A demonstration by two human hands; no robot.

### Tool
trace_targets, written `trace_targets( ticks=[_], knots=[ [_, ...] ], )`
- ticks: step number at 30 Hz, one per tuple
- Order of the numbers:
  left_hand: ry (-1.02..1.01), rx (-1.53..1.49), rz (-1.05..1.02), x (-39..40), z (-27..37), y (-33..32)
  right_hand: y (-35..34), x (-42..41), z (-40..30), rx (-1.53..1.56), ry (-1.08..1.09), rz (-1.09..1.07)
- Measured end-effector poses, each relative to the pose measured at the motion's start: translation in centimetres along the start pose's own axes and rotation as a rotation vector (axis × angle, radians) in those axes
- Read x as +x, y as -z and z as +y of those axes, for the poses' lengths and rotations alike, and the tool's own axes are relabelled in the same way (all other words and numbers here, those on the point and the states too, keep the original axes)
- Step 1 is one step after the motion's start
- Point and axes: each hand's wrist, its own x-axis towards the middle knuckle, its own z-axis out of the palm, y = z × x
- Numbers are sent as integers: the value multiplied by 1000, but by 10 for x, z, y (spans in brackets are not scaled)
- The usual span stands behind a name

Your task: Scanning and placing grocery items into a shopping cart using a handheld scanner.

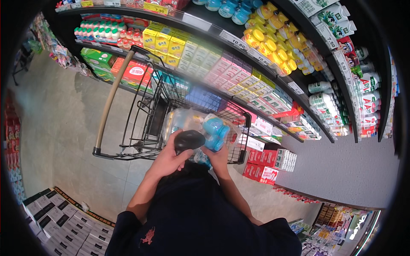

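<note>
My left hand grips a black handheld device with a rounded head; its underside is hidden. In my right hand are small light-blue bottles with blue caps, held close beside the device. Another blue-and-white package shows just below, between my wrists, partly covered. Both hands are over the near side of a black wire shopping cart. Behind the bottles, a clear plastic bag or wrap lies in the cart; what it contains is hard to make out.
The cart's tan handle is to the left. Curved-looking shelves hold yellow-capped bottles, blue bottles and drink cartons. Red boxes stand on the floor at right. Stacked white cartons are at lower left, near grey floor tiles.
</note>
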Motion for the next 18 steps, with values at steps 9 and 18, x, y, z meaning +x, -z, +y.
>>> trace_targets(
  ticks=[9, 18],
  knots=[
    [3, -2, -14, 2, -2, -3, 1, 0, 4, -34, 18, 19],
    [28, 18, -15, 3, -3, -3, 2, -1, 3, -85, 18, 38]
  ],
)
